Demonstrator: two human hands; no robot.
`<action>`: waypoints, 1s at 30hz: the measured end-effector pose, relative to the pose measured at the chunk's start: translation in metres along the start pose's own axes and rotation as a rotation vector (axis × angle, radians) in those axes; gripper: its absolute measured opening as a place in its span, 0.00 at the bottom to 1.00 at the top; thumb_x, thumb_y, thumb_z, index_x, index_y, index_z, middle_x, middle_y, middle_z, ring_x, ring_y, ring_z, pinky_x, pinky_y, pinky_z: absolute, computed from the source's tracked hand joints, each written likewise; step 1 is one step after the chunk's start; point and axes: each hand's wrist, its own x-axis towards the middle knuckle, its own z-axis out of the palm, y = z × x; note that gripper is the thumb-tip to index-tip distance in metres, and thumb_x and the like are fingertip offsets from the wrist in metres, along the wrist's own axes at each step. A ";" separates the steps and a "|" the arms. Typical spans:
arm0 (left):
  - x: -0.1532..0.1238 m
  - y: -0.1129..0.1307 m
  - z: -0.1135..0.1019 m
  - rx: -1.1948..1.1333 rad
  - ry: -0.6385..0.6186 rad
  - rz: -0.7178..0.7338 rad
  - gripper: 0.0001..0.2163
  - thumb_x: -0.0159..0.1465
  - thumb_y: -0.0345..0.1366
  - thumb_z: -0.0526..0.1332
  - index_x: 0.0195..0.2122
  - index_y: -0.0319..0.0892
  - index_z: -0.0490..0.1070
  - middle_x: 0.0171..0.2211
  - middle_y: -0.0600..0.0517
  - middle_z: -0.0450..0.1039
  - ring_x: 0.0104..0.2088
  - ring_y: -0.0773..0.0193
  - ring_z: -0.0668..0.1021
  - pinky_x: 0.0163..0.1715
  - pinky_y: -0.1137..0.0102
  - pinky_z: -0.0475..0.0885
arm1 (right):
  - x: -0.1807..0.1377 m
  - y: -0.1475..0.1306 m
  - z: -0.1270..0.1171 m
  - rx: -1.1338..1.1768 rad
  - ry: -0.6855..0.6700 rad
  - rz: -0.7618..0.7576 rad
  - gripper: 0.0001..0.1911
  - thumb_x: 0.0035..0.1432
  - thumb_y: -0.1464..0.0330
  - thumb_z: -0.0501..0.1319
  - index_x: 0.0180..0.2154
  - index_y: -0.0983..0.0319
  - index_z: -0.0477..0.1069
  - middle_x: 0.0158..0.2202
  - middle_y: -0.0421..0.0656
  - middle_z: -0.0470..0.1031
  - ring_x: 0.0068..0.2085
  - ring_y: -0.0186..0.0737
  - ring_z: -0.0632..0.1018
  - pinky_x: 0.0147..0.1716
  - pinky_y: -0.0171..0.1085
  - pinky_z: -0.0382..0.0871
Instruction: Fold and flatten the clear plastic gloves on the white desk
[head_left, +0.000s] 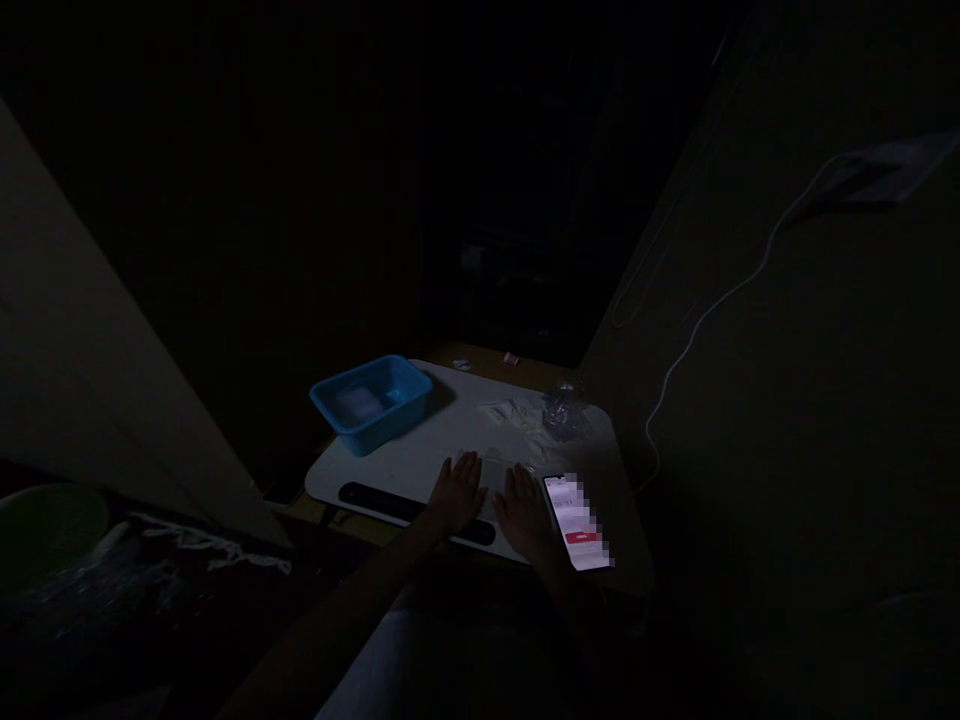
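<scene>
In the dim light, my left hand lies palm down near the front of a small white table, fingers stretched out. Beside it on the right, my right hand rests flat in the same way. Between and just beyond the fingertips is a thin, clear piece that looks like plastic film; its edges are hard to make out. A lit phone lies to the right of my right hand, its screen partly blurred out.
A blue plastic basin stands at the table's left, something pale inside. Crumpled clear plastic and whitish pieces lie at the back right. A dark slot runs along the front edge. A white cable hangs by the right wall.
</scene>
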 end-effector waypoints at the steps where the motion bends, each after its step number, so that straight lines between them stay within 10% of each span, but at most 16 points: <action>1: 0.000 0.000 -0.001 0.001 0.002 -0.002 0.24 0.63 0.42 0.39 0.57 0.36 0.50 0.58 0.43 0.49 0.58 0.57 0.51 0.54 0.56 0.46 | -0.001 0.002 0.000 -0.005 0.000 0.021 0.31 0.59 0.57 0.37 0.56 0.72 0.49 0.59 0.53 0.47 0.59 0.44 0.47 0.55 0.44 0.39; 21: -0.013 -0.043 -0.017 0.106 -0.024 -0.102 0.22 0.63 0.39 0.40 0.58 0.38 0.48 0.58 0.44 0.49 0.58 0.56 0.53 0.52 0.54 0.50 | -0.004 0.003 -0.005 0.050 0.004 0.070 0.32 0.58 0.56 0.38 0.56 0.73 0.50 0.59 0.54 0.46 0.59 0.47 0.47 0.55 0.45 0.36; 30: 0.011 0.010 -0.020 -0.034 -0.052 0.257 0.23 0.59 0.31 0.47 0.57 0.39 0.51 0.57 0.45 0.53 0.56 0.61 0.56 0.53 0.61 0.52 | -0.004 0.003 -0.003 0.078 0.026 0.069 0.31 0.59 0.58 0.37 0.56 0.73 0.51 0.58 0.55 0.48 0.60 0.46 0.46 0.55 0.45 0.35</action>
